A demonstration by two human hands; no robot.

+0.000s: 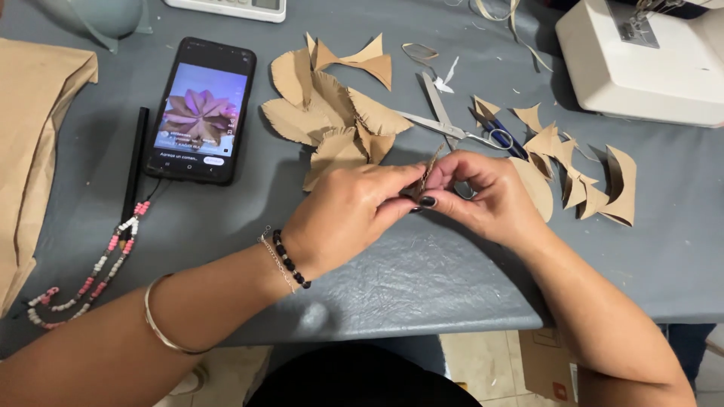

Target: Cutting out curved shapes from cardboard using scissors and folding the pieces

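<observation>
My left hand and my right hand meet over the grey table, both pinching a small folded piece of brown paper between fingertips and thumbs. The piece stands on edge and is mostly hidden by my fingers. Just behind my left hand lies a pile of cut brown paper petals. To the right of my right hand lies a row of more folded brown paper pieces.
Scissors lie open behind my hands. A phone showing a paper flower lies at the left, with a beaded strap and a black stick. A brown paper bag sits far left, a white sewing machine back right.
</observation>
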